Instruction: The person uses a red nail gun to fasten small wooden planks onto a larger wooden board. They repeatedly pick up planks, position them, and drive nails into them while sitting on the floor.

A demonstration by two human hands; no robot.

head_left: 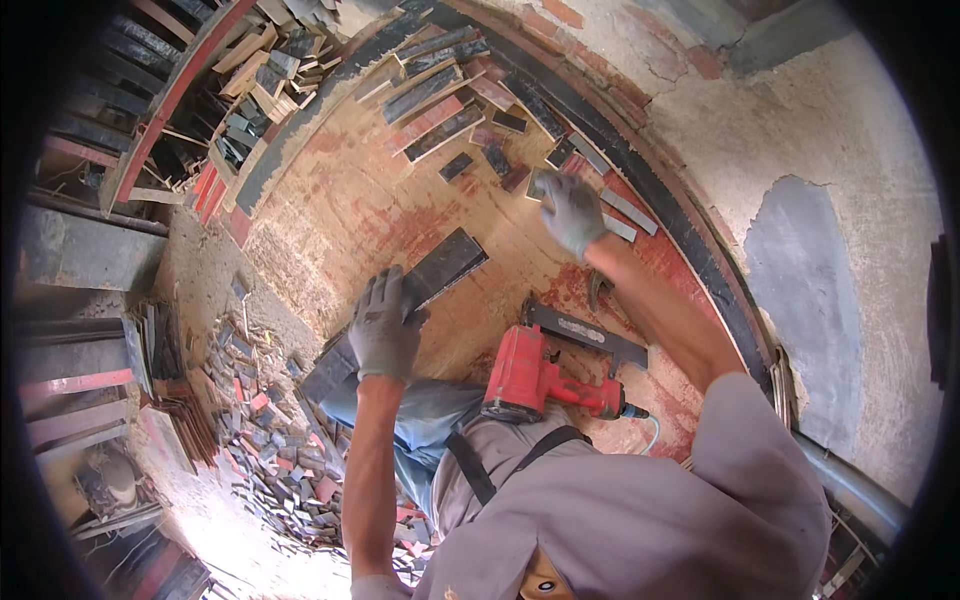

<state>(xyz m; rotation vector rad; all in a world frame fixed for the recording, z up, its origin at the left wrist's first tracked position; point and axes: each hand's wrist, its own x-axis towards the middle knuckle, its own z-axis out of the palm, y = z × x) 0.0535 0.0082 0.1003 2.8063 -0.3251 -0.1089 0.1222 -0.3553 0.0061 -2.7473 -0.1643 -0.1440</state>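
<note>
My left hand [382, 328], in a grey work glove, is wrapped over a long dark board [445, 268] that slants across the worktable. Its lower part passes under the hand toward my left leg. Farther up on the right, my right hand [573, 212], gloved too, has its fingers curled at a small wood block [534, 186]; the fingers partly hide the block. Close to my lap lies a red nail gun [520, 372] with a black magazine [585, 333] and an air hose at its end.
Dark and red wood strips [435, 125] are piled on the far part of the wooden worktable [330, 210]. A black raised edge and a plastered wall [800, 240] bound the right. Offcuts [290, 490] litter the floor at left, beside racks of stacked boards [75, 390].
</note>
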